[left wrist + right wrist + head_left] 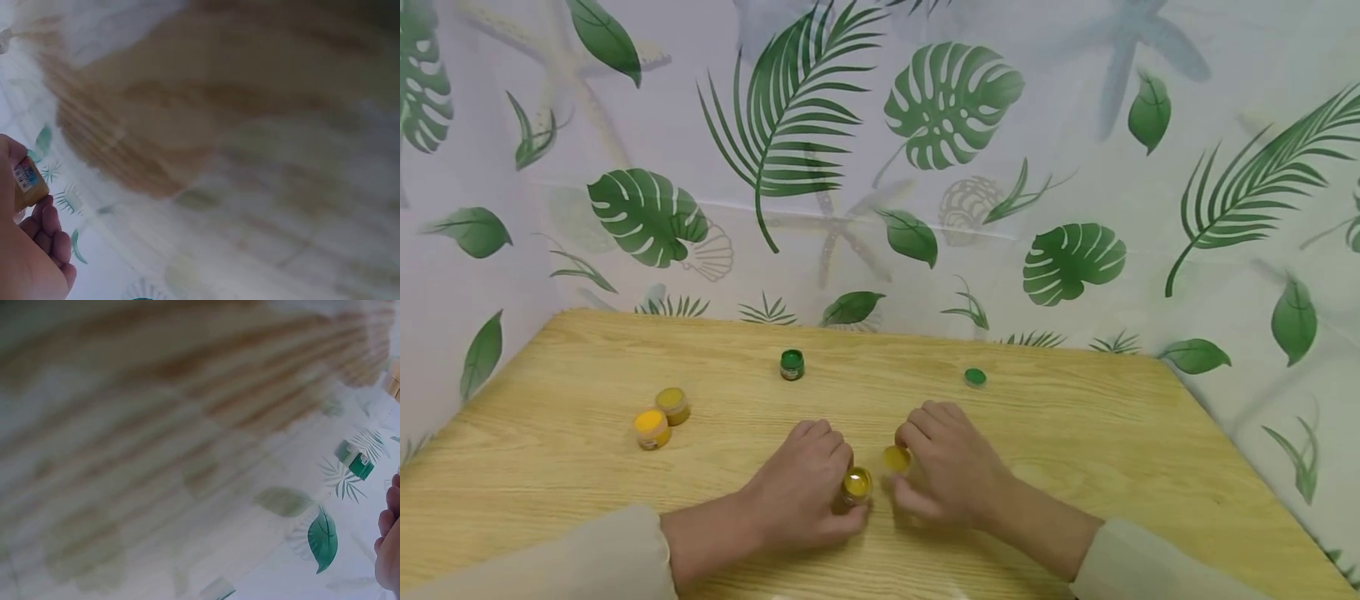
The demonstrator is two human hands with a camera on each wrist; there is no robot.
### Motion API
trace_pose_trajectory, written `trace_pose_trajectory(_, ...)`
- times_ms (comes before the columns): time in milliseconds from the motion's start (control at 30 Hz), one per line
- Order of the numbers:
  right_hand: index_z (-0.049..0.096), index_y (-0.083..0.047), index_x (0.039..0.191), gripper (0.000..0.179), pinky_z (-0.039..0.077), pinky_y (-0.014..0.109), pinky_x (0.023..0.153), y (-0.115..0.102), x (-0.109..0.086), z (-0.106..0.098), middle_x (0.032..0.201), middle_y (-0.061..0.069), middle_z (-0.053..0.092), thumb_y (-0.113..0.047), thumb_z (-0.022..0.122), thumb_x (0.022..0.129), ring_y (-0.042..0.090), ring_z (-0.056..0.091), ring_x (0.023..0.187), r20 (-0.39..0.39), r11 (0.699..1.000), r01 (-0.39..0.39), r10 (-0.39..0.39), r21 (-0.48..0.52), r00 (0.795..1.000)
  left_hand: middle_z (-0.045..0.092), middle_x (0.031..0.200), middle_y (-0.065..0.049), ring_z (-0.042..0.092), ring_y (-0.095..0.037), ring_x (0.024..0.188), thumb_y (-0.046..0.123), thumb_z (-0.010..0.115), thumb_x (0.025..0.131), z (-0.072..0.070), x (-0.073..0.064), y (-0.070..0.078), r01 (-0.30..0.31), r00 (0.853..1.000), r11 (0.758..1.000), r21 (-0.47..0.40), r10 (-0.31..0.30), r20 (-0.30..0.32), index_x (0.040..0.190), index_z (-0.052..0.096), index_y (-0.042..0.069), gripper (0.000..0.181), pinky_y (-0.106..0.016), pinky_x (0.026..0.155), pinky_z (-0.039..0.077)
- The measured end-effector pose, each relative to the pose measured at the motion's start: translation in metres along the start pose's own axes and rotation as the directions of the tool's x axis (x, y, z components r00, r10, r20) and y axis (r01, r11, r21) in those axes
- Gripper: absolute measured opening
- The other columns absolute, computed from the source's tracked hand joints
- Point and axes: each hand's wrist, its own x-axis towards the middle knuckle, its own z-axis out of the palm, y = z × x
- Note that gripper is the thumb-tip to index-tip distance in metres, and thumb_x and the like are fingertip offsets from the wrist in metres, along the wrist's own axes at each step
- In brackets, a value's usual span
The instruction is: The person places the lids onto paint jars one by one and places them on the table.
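My left hand grips a small open paint jar of dark yellow paint, held upright near the front of the table. In the left wrist view the same jar shows a label on its side, between thumb and fingers. Just to the right, my right hand holds a round yellow jar lid by its edge, apart from the jar. The right fingers look slightly blurred in the head view. Only the edge of the right hand appears in the right wrist view; its lid is out of sight there.
An open green paint jar stands at the back of the wooden table, its green lid lying to the right. Two lidded jars, one ochre and one orange-yellow, stand together at left. A leaf-printed cloth hangs behind.
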Motion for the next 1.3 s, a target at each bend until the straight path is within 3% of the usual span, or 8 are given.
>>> trace_pose_trajectory(367, 0.059, -0.014, 0.088, 0.025, 0.041, 0.032, 0.078, -0.005, 0.005, 0.001, 0.083, -0.004, 0.054, -0.035, 0.06, 0.075, 0.014, 0.046, 0.079, -0.07, 0.996, 0.035, -0.029, 0.081, 0.997, 0.047, 0.07, 0.009, 0.037, -0.01, 0.071, 0.045, 0.067, 0.081, 0.006, 0.001, -0.002, -0.001, 1.0, 1.0, 0.008, 0.001, -0.013, 0.076, 0.057, 0.016, 0.03, -0.029, 0.076, 0.038)
trace_pose_trajectory(700, 0.059, -0.015, 0.086, 0.023, 0.041, 0.03, 0.076, -0.009, 0.006, 0.003, 0.081, -0.006, 0.053, -0.036, 0.062, 0.077, 0.013, 0.047, 0.078, -0.08, 0.989, 0.053, -0.043, 0.135, 0.996, 0.047, 0.073, 0.01, 0.041, -0.011, 0.076, 0.049, 0.065, 0.082, 0.008, 0.003, 0.001, 0.021, 0.997, 1.0, -0.017, -0.02, 0.076, 0.08, 0.057, 0.017, 0.032, -0.032, 0.083, 0.041)
trace_pose_trajectory(933, 0.059, -0.016, 0.088, 0.023, 0.041, 0.03, 0.077, -0.01, 0.01, 0.004, 0.082, -0.006, 0.054, -0.037, 0.063, 0.078, 0.011, 0.048, 0.079, -0.059, 0.987, 0.062, -0.053, 0.149, 0.997, 0.049, 0.072, 0.009, 0.039, -0.01, 0.073, 0.048, 0.068, 0.082, 0.007, 0.003, 0.002, 0.028, 0.999, 0.999, -0.018, -0.027, 0.044, 0.08, 0.061, 0.015, 0.034, -0.03, 0.08, 0.039)
trace_pose_trajectory(1300, 0.061, -0.015, 0.091, 0.024, 0.042, 0.03, 0.079, -0.012, 0.01, 0.003, 0.085, -0.005, 0.059, -0.036, 0.065, 0.079, 0.012, 0.049, 0.082, -0.026, 0.981, 0.083, -0.079, 0.177, 0.997, 0.047, 0.07, 0.01, 0.038, -0.01, 0.071, 0.046, 0.068, 0.08, 0.009, 0.004, 0.003, 0.043, 0.997, 0.998, -0.034, -0.041, 0.058, 0.079, 0.06, 0.016, 0.031, -0.03, 0.079, 0.039)
